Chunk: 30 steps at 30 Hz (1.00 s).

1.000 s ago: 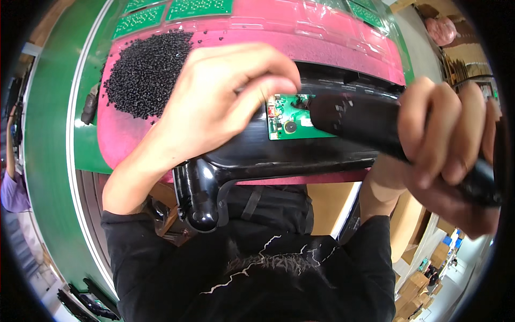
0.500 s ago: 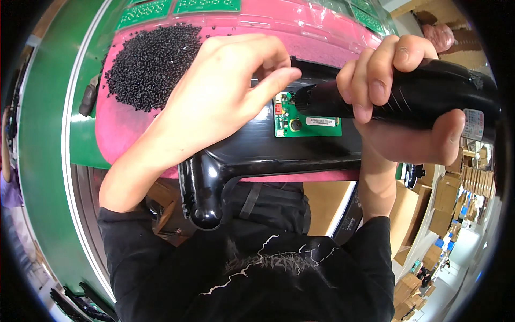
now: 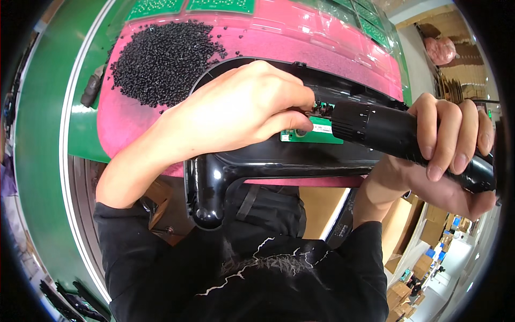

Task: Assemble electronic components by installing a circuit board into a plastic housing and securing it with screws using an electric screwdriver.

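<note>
My right hand [image 3: 453, 134] is wrapped round a black electric screwdriver [image 3: 383, 124], held tilted with its bit pointing left. At the bit's tip, my left hand [image 3: 257, 104] pinches thumb and fingers together; whatever is between them is too small and hidden to name. Just below the fingertips lies a green circuit board [image 3: 322, 137] with a white label, partly covered by hand and tool. The board sits in a glossy black plastic housing [image 3: 300, 161], whose rounded arm reaches toward me at the left.
A heap of small black screws [image 3: 161, 64] lies on the pink mat [image 3: 129, 126], left of the housing. Clear plastic trays [image 3: 289, 21] with green boards stand at the back. A dark lump [image 3: 92, 90] rests on the green table [image 3: 48, 134] at the left.
The screwdriver has drawn back to the right and its bit now meets my left fingertips. My left hand has moved right and down, closing its pinch over the circuit board.
</note>
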{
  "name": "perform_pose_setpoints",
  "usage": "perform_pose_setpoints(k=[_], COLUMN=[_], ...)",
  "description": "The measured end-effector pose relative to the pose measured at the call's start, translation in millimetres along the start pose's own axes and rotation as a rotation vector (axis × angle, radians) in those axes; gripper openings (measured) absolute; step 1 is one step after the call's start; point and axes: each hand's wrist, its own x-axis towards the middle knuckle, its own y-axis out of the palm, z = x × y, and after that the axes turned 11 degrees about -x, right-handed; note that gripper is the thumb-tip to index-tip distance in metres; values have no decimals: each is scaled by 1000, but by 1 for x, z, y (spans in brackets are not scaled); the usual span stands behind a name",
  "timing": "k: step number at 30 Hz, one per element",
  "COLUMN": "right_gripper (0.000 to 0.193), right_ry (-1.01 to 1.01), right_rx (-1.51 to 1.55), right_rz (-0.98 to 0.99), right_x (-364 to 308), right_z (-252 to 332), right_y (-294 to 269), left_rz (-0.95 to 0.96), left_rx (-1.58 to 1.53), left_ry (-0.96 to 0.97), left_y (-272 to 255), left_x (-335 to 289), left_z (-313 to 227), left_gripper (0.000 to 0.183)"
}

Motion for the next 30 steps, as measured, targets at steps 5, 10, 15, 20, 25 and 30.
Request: perform_pose_setpoints(k=[5,10,15,20,25,30], right_gripper=[46,44,43,43,45,64], right_ry=[-54,-79,-99,-171,-150,-29], right_rx=[-22,-29,-18,31,-1,-114], right_rz=[4,-33,-2,-2,-68,246], right_x=[-2,-6,-7,-9,-10,1], right_z=[4,2,0,-8,-9,-18], right_y=[-4,-1,-3,5,16,-16], left_rz=[-17,-55,-90,-32,84,56], left_rx=[12,44,19,-11,-41,21], left_ry=[28,44,35,25,-41,-273], left_y=[1,1,2,0,-5,-1], left_x=[2,3,2,2,4,0], left_z=[1,0,-1,2,-2,6], left_gripper=[12,11,12,12,12,10])
